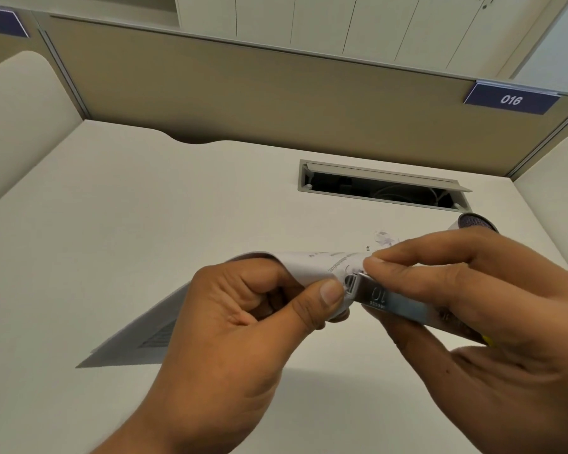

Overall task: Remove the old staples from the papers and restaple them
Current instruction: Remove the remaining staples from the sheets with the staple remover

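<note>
Papers (138,339) are held up off the desk (145,191), one corner pinched between thumb and curled fingers of the left hand (243,322). The metal stapler (394,301) is gripped by the right hand (512,322), its tip set against that corner. If the tip is twisted, the sheet could be torn or the pinch lost.

**Colours Around the Surface**

The papers (309,267) are white with small grey and black print. The stapler (394,303) is shiny silver, with a "10" on top and a spot of yellow at its back. The surface (145,198) is plain cream. The partition wall (243,93) is tan. Its sign (510,99) is dark blue with white "016". The cable slot (384,185) is black inside with a grey rim.
</note>
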Demonstrator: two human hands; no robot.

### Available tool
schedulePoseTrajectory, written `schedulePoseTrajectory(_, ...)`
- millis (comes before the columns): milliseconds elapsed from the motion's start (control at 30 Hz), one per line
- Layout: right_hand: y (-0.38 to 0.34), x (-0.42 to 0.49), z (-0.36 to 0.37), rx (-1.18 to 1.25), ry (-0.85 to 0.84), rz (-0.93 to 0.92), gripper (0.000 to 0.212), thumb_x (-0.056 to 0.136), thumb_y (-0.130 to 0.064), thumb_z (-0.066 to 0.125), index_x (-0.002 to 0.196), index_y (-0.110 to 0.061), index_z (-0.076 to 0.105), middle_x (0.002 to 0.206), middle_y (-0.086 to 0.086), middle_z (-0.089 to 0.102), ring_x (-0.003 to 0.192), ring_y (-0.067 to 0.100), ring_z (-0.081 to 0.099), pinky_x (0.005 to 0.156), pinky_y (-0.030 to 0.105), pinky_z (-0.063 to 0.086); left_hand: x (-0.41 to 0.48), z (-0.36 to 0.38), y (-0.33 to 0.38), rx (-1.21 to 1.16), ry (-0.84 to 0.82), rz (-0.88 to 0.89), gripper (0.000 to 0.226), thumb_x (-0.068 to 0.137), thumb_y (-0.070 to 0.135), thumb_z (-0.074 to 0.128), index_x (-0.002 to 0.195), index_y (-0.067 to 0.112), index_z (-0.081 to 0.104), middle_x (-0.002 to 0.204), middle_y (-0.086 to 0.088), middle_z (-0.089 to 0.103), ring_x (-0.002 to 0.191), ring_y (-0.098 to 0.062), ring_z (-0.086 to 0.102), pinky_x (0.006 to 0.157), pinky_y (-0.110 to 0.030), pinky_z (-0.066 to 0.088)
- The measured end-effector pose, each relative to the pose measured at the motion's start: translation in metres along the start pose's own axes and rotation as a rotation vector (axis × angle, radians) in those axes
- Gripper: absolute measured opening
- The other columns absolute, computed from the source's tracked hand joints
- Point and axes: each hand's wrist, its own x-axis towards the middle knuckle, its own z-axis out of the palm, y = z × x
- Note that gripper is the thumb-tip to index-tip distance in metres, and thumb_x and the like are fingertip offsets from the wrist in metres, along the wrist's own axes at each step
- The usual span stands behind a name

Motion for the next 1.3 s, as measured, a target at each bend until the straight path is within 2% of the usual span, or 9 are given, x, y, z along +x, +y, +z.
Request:
schedulePoseTrajectory(100,0.001,-0.001,0.001,0.007,-0.006,-0.007,0.022,0.088,-0.032,0.068,0.108,-0.04,0.07,0.109,-0.026,0.061,0.088,0.007,0.064,0.067,0.023,0.056,0.0,0.0,-0.001,0.002,-0.01,0.0,0.022,0.068,0.029,0.073,0.087,0.026,0.081,0.085,0.0,0.079,0.073,-0.016,0.074,0.067,-0.021,0.056)
schedulePoseTrajectory(233,0.008,0.002,0.004,0.042,0.005,-0.023,0.02,0.084,-0.026,0.075,0.104,-0.028,0.073,0.107,-0.018,0.066,0.092,0.003,0.064,0.07,0.018,0.054,0.002,0.0,-0.004,-0.064,-0.025,-0.039,0.024,0.067,0.027,0.074,0.088,0.017,0.081,0.086,-0.006,0.078,0.07,-0.016,0.071,0.064,-0.019,0.052)
schedulePoseTrajectory(333,0.013,0.002,0.006,0.085,0.005,-0.032,0.021,0.081,-0.023,0.079,0.102,-0.022,0.074,0.108,-0.015,0.066,0.098,0.002,0.064,0.074,0.016,0.053,0.002,0.0,-0.004,-0.118,-0.052,-0.091,0.024,0.065,0.025,0.074,0.087,0.019,0.081,0.083,-0.007,0.079,0.069,-0.016,0.072,0.062,-0.018,0.053)
schedulePoseTrajectory(400,0.017,0.002,0.008,0.098,-0.009,-0.051,0.018,0.084,-0.022,0.074,0.102,-0.02,0.074,0.11,-0.014,0.065,0.101,0.0,0.063,0.079,0.014,0.051,0.003,0.0,-0.004,-0.134,-0.068,-0.115,0.023,0.065,0.02,0.077,0.088,0.018,0.081,0.083,-0.008,0.079,0.07,-0.017,0.073,0.063,-0.019,0.054)
schedulePoseTrajectory(567,0.02,0.005,0.008,0.182,-0.066,-0.058,0.019,0.09,-0.034,0.061,0.107,-0.026,0.067,0.107,-0.017,0.064,0.104,-0.002,0.061,0.081,0.012,0.051,0.003,0.002,-0.007,-0.159,-0.041,-0.113,0.024,0.065,0.026,0.074,0.086,0.018,0.082,0.078,-0.003,0.077,0.067,-0.016,0.072,0.061,-0.019,0.053)
schedulePoseTrajectory(733,0.015,0.001,0.01,0.098,0.059,-0.004,0.02,0.079,-0.018,0.075,0.099,-0.023,0.074,0.104,-0.013,0.066,0.093,0.0,0.063,0.069,0.015,0.052,0.002,0.002,-0.007,-0.119,0.026,-0.071,0.021,0.063,0.027,0.075,0.082,0.021,0.082,0.076,-0.001,0.078,0.067,-0.019,0.073,0.06,-0.019,0.053)
schedulePoseTrajectory(933,0.012,0.001,0.006,0.047,0.031,0.003,0.02,0.077,-0.018,0.076,0.097,-0.022,0.076,0.102,-0.014,0.067,0.086,0.006,0.064,0.065,0.018,0.052,0.002,0.001,-0.007,-0.079,0.006,-0.079,0.023,0.063,0.029,0.075,0.083,0.021,0.082,0.078,0.001,0.077,0.07,-0.02,0.074,0.064,-0.021,0.055)
schedulePoseTrajectory(1167,0.02,-0.001,0.007,0.122,-0.008,-0.024,0.019,0.08,-0.016,0.075,0.099,-0.02,0.075,0.104,-0.013,0.068,0.097,0.0,0.065,0.072,0.013,0.053,0.003,0.002,-0.004,-0.114,-0.059,-0.115,0.022,0.064,0.023,0.075,0.083,0.015,0.082,0.076,0.0,0.076,0.066,-0.015,0.071,0.064,-0.021,0.054)
schedulePoseTrajectory(1300,0.024,-0.002,0.009,0.135,-0.041,-0.046,0.018,0.084,-0.021,0.071,0.102,-0.021,0.073,0.108,-0.013,0.065,0.102,-0.004,0.061,0.079,0.007,0.048,0.003,0.002,-0.003,-0.132,-0.073,-0.168,0.019,0.064,0.013,0.08,0.083,0.014,0.081,0.078,-0.01,0.078,0.065,-0.016,0.07,0.063,-0.022,0.054)
